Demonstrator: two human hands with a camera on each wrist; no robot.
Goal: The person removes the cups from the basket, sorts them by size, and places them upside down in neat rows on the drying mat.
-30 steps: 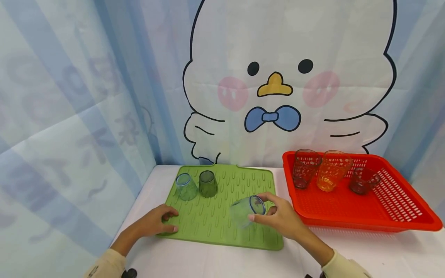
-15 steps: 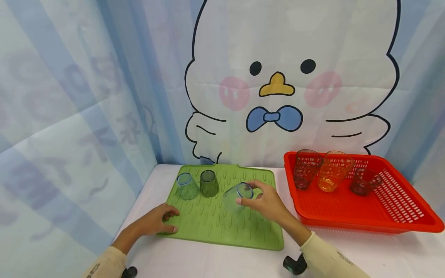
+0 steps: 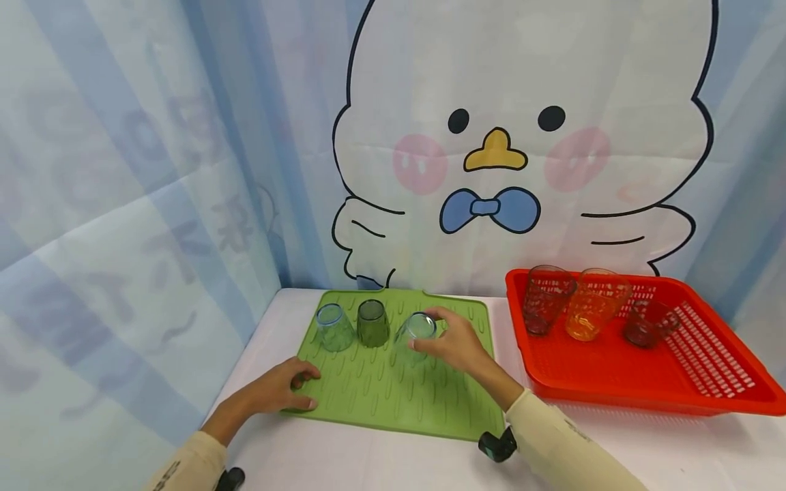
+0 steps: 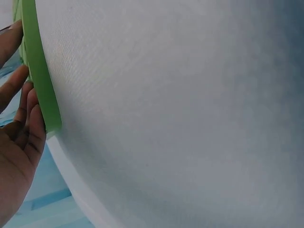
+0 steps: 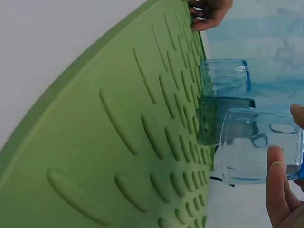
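Note:
My right hand (image 3: 454, 343) pinches a clear glass tumbler (image 5: 244, 147) between thumb and fingers near its blue-tinted upper end. In the right wrist view the tumbler's lower end looks slightly apart from the green ridged mat (image 3: 393, 402). A pale blue tumbler (image 3: 334, 329) and a dark grey-green tumbler (image 3: 372, 324) stand side by side at the mat's back left. To their right is the held tumbler, almost upright. My left hand (image 3: 279, 387) rests at the mat's left front edge, fingers loosely bent; the left wrist view shows its fingertips touching the mat's rim (image 4: 43, 90).
A red perforated basket (image 3: 589, 382) stands right of the mat on the white tabletop (image 3: 344, 457). Inside lean a dark red glass (image 3: 543, 303), an orange glass (image 3: 592, 310) and a small dark red cup (image 3: 647, 324). A printed curtain (image 3: 491, 252) hangs behind and at left.
My right hand has carried the clear tumbler leftward and back over the mat, turning it from tilted to nearly upright beside the dark tumbler. The left hand has stayed at the mat's edge.

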